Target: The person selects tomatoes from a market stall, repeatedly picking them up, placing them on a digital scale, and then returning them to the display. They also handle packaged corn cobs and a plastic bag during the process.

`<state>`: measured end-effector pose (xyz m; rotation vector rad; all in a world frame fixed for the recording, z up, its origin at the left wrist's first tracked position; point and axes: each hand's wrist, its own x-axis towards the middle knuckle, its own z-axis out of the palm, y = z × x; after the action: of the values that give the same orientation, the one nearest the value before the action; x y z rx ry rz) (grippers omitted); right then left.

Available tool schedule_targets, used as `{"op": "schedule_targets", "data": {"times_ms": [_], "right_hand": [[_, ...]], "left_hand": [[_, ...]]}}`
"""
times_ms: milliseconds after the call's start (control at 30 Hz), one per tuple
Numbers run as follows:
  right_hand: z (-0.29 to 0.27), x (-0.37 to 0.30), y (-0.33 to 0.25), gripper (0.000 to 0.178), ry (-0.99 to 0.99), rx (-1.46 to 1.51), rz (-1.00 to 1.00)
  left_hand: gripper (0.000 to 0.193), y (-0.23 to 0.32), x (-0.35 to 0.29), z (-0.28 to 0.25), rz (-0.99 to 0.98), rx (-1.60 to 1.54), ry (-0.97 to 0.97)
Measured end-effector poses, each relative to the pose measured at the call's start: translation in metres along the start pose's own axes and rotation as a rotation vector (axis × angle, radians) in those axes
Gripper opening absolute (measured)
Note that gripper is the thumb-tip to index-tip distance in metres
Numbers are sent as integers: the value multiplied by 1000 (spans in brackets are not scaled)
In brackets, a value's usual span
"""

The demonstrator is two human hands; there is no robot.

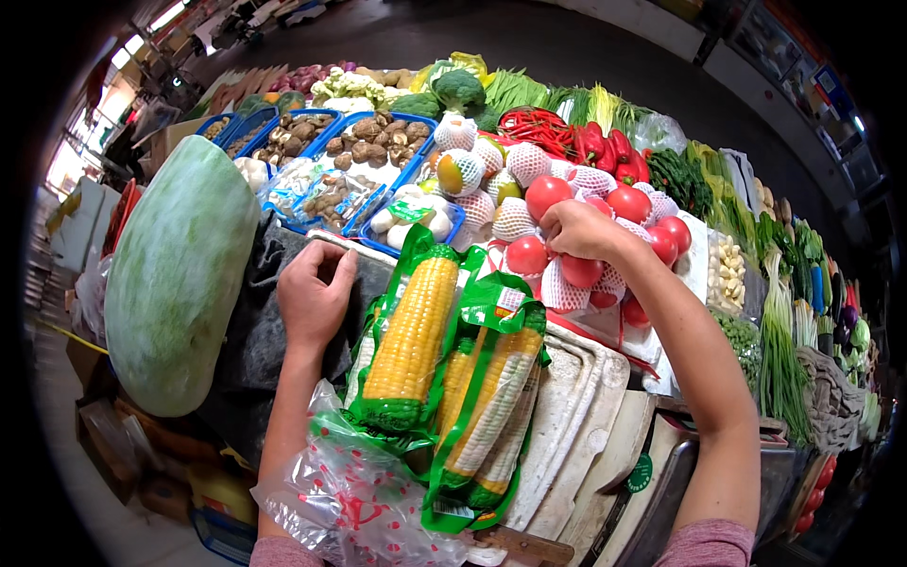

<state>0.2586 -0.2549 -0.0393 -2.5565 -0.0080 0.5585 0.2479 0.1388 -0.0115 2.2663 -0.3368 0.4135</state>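
My right hand point(578, 231) reaches into the pile of tomatoes, fingers curled down in a pinch. Its fingertips are between a red tomato point(526, 255) and a tomato in a white foam net point(565, 287); what they grip is hidden. To the left, my left hand point(315, 291) is loosely curled with a gap between thumb and fingers, and nothing shows in it. It hovers by a black cloth point(260, 312), in front of the packed mushrooms. Below it, a clear plastic bag with pink dots point(350, 491) lies against my left forearm. Vacuum-packed corn cobs point(412, 331) lie between my arms.
A big pale-green winter melon point(184, 274) stands at the left. Blue trays of mushrooms point(373, 142) and a tray of white mushrooms point(413, 219) lie ahead. Red chillies point(537, 130) and leafy greens are farther back. Stacked white foam trays point(567, 397) sit beside the corn, near a wooden-handled tool point(525, 546).
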Motion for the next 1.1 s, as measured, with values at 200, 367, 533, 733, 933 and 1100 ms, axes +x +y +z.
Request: {"op": "schedule_targets", "data": {"times_ms": [200, 367, 533, 733, 933, 1100], "right_hand": [[10, -8, -11, 30, 58, -179, -29], [10, -7, -11, 32, 86, -176, -32], [11, -6, -16, 33, 114, -165, -11], [14, -4, -13, 38, 116, -198, 13], [17, -12, -21, 41, 132, -261, -91], [25, -12, -34, 40, 127, -384, -89]], "left_hand": [[16, -5, -2, 1, -22, -30, -8], [17, -3, -1, -1, -18, -6, -43], [17, -1, -1, -3, -18, -6, -43], [17, -3, -1, 0, -27, -21, -59], [17, -3, -1, -2, -36, -29, -46], [17, 0, -1, -2, -21, 0, -56]]}}
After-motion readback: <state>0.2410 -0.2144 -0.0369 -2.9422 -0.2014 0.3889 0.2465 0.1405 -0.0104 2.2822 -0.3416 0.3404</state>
